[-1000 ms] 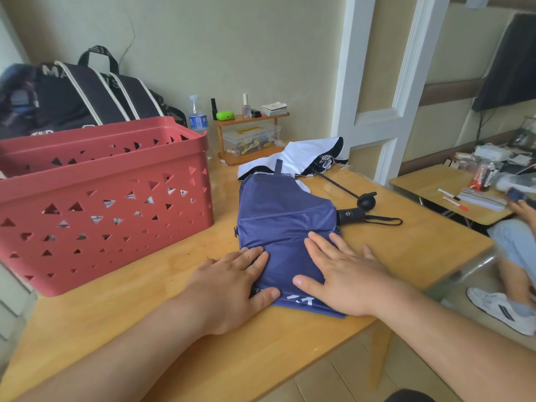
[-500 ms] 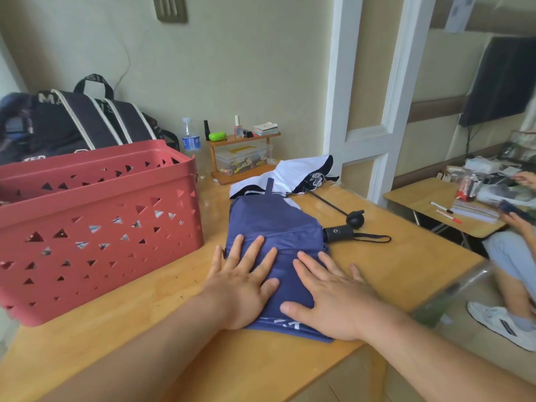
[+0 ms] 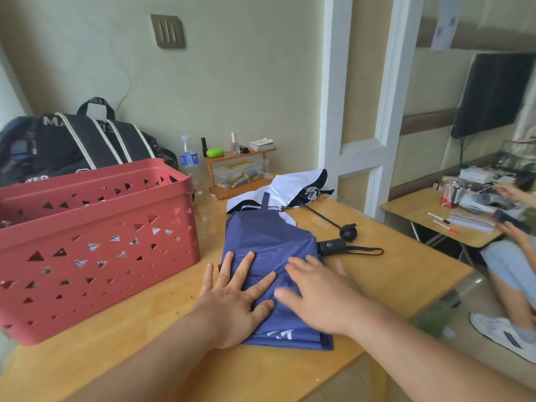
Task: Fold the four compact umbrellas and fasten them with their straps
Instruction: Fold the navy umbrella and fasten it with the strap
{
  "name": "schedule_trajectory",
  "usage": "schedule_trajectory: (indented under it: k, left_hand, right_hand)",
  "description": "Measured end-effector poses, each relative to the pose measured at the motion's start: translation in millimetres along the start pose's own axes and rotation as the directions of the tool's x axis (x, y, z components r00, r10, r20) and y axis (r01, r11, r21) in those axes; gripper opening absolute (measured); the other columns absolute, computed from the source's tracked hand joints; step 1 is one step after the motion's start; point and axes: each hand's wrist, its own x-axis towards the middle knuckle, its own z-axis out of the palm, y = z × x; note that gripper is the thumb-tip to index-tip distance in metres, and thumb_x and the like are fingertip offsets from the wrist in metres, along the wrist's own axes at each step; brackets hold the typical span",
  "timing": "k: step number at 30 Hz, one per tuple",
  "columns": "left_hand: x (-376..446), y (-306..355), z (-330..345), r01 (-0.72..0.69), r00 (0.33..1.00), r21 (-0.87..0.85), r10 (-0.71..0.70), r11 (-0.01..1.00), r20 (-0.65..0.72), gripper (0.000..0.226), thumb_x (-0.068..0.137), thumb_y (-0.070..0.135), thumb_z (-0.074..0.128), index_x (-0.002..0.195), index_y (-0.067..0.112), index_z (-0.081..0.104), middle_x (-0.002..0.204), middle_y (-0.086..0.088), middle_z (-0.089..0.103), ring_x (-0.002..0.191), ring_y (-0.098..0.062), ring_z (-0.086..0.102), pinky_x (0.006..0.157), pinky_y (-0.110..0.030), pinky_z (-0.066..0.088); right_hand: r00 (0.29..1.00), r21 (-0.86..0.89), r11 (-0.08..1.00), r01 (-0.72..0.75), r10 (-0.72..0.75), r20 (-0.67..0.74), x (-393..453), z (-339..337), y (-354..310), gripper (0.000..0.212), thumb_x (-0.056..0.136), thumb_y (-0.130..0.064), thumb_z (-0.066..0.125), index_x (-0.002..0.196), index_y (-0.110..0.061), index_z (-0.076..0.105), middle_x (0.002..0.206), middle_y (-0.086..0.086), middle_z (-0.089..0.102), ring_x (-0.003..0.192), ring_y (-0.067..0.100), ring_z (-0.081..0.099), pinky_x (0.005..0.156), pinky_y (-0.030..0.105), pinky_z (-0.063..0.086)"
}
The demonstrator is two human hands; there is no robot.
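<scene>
Blurring right hand [image 3: 316,294] and left hand [image 3: 235,297] flat, half-hiding blue umbrella [image 3: 269,242].

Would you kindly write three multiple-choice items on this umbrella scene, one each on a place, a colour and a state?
1. Where is the red basket?
A. left of the blue umbrella
B. on the floor
C. on the small shelf

2. What colour is the umbrella behind the blue one?
A. green
B. white with dark trim
C. red

3. How do the hands lie?
A. both fists
B. gripping the handle
C. flat on fabric

Answers: A, basket sits left on the table; B, white umbrella; C, left hand and right hand press flat.
</scene>
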Motion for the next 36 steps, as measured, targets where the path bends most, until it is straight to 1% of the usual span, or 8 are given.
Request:
schedule_trajectory:
  k: [3,8,11,13,15,20,23,36]
  left_hand:
    - [-1,0,0,-0.012,1.000,-0.027,0.012,1.000,0.002,0.073,0.078,0.083,-0.015,0.149,0.066,-0.022,0.163,0.010,-0.041,0.148,-0.029,-0.043,0.122,-0.060,-0.019]
    - [-2,-5,8,-0.035,0.997,-0.160,0.023,0.986,-0.077,0.060,0.095,0.081,0.014,0.152,0.070,-0.003,0.166,0.020,-0.031,0.151,-0.020,-0.039,0.125,-0.055,-0.015]
    - [4,-18,9,-0.066,0.965,-0.338,-0.026,0.939,-0.261,0.051,0.092,0.076,0.033,0.140,0.066,0.046,0.168,0.026,0.017,0.160,-0.013,0.002,0.127,-0.049,0.013]
    - [17,-30,5,-0.094,0.874,-0.481,-0.159,0.872,-0.459,0.036,0.091,0.062,0.047,0.114,0.051,0.074,0.142,0.023,0.059,0.142,-0.011,0.045,0.116,-0.041,0.038]
    - [34,-42,-4,-0.073,0.797,-0.584,-0.305,0.808,-0.522,0.024,0.093,0.047,0.059,0.105,0.041,0.078,0.119,0.015,0.068,0.120,-0.012,0.060,0.105,-0.032,0.044]
    - [70,-54,-40,0.128,0.856,-0.899,-0.505,0.418,-0.113,0.045,0.097,0.037,0.063,0.141,0.032,0.057,0.137,-0.002,0.058,0.121,-0.023,0.057,0.101,-0.036,0.046]
    - [85,-44,-50,0.180,0.872,-0.977,-0.478,0.114,0.105,0.025,0.101,0.025,0.061,0.126,0.025,0.061,0.111,0.004,0.065,0.094,-0.016,0.062,0.080,-0.027,0.047]
    - [100,-48,-48,-0.023,0.774,-0.977,-0.614,0.211,-0.151,0.021,0.091,0.038,0.076,0.087,0.017,0.075,0.081,0.008,0.074,0.077,-0.017,0.064,0.075,-0.033,0.053]
  right_hand:
    - [0.993,-0.010,1.000,-0.023,0.024,0.117,-11,29,15,0.089,0.090,-0.087,0.014,0.163,-0.042,-0.007,0.166,-0.025,-0.024,0.156,0.011,-0.022,0.124,0.061,-0.006]
    - [0.992,-0.039,0.999,-0.036,0.040,0.116,-10,33,20,0.093,0.087,-0.090,0.011,0.162,-0.041,-0.012,0.166,-0.024,-0.027,0.155,0.010,-0.025,0.125,0.061,-0.007]
    - [0.994,-0.045,0.999,-0.030,0.035,0.106,-9,35,21,0.092,0.087,-0.089,0.011,0.162,-0.041,-0.011,0.166,-0.024,-0.027,0.156,0.010,-0.024,0.124,0.061,-0.006]
    - [0.995,-0.042,0.999,-0.024,0.028,0.099,-8,37,22,0.092,0.086,-0.090,0.010,0.162,-0.042,-0.011,0.166,-0.023,-0.026,0.156,0.011,-0.024,0.124,0.061,-0.005]
    - [0.996,-0.043,0.999,-0.020,0.024,0.089,-7,38,23,0.092,0.086,-0.090,0.010,0.162,-0.042,-0.012,0.166,-0.023,-0.027,0.156,0.011,-0.025,0.124,0.061,-0.005]
    - [0.996,-0.037,0.999,-0.026,0.029,0.088,-6,39,23,0.091,0.087,-0.090,0.011,0.161,-0.043,-0.013,0.165,-0.024,-0.028,0.155,0.011,-0.026,0.124,0.060,-0.007]
    - [0.996,-0.039,0.999,-0.024,0.027,0.081,-7,39,23,0.092,0.087,-0.090,0.011,0.161,-0.043,-0.013,0.166,-0.023,-0.027,0.156,0.012,-0.025,0.124,0.060,-0.007]
    - [0.996,-0.033,0.999,-0.027,0.029,0.083,-8,36,22,0.092,0.087,-0.090,0.012,0.162,-0.042,-0.012,0.167,-0.023,-0.025,0.156,0.012,-0.023,0.124,0.061,-0.006]
